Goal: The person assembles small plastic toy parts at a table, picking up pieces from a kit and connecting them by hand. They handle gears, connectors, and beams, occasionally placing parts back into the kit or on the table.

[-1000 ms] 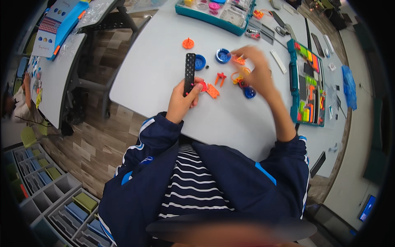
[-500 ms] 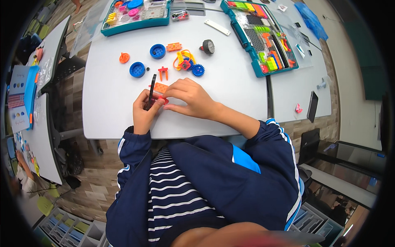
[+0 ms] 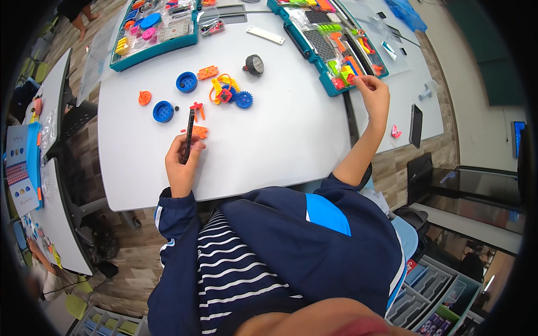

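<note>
My left hand [image 3: 182,166] is closed around a thin black beam [image 3: 190,127], which stands upright over the near left part of the table. Just beyond it lies an orange block with holes [image 3: 199,132], partly hidden behind the beam. A red and orange forked piece [image 3: 197,110] rests past the beam's top. My right hand [image 3: 372,95] is stretched out to the near corner of the right teal parts case [image 3: 329,84]. Its thumb and fingertips pinch a small red piece [image 3: 351,79] there, right beside green and yellow blocks.
Blue wheel hubs [image 3: 163,111], a yellow piece with blue gears [image 3: 234,94], a black wheel [image 3: 254,65] and a white strip [image 3: 265,35] lie on the table. Another teal case [image 3: 154,54] stands at the far left. A phone [image 3: 416,126] lies at the right.
My right hand has left the left hand and moved far right to the parts case with a red piece. My left hand keeps the black beam. The view has shifted.
</note>
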Tool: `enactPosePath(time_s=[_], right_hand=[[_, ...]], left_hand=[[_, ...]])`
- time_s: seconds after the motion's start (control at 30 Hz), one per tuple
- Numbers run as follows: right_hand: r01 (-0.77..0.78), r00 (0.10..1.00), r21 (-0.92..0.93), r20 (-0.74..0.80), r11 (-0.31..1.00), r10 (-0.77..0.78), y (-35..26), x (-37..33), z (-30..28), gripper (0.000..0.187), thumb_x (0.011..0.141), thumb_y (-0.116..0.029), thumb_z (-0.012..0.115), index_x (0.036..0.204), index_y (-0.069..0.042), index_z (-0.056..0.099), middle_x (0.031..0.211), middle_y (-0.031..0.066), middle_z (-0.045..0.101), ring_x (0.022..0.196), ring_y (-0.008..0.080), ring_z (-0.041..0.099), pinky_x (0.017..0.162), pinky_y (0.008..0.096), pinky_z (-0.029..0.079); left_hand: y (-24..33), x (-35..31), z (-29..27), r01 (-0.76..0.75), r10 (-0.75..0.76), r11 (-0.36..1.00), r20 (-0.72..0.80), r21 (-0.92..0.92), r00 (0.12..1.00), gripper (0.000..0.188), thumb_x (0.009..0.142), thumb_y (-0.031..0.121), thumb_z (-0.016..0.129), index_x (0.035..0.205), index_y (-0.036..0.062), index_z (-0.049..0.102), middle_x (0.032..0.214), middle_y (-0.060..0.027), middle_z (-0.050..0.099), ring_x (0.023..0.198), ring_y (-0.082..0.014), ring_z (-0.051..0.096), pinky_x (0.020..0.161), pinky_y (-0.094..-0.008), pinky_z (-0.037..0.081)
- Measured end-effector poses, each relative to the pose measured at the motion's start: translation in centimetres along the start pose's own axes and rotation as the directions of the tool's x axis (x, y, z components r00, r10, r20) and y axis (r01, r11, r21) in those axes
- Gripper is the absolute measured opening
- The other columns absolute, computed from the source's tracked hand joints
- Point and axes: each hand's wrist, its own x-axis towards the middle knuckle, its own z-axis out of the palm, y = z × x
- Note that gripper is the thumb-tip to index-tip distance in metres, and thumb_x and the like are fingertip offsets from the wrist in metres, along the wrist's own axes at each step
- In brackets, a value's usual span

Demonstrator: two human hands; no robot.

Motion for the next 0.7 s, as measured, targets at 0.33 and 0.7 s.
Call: enactPosePath(time_s=[0.33,0.7], right_hand=[[-0.138,0.987,-0.002,0.083,0.99,0.138,0.2,-1.2,1.4,0.03,0.081,-0.027,0.085,0.088,0.001,0.076,0.074,0.003,0.069,0.069,0.0104,0.061,0.067,0.0267,0.049],[0.036,0.999,0.019,-0.012,0.999,-0.036,2.3,-0.7,2.4,0.027,0.086,-0.026,0.08,0.097,-0.001,0.078,0.07,-0.0005,0.062,0.066,0.0087,0.054,0.063,0.0273,0.046]], left_hand=[[-0.4,0.0,-0.1,-0.059,0.059,0.998,0.02,-0.021,0.998,0.016,0.099,0.016,0.066,0.11,0.0044,0.065,0.09,-0.0019,0.07,0.064,-0.0006,0.047,0.055,-0.0182,0.035],[-0.4,0.2,-0.9,-0.057,0.059,0.995,0.021,-0.084,0.998,0.036,0.107,0.025,0.052,0.13,-0.0003,0.062,0.097,-0.0036,0.07,0.065,-0.0017,0.045,0.055,-0.0192,0.036]])
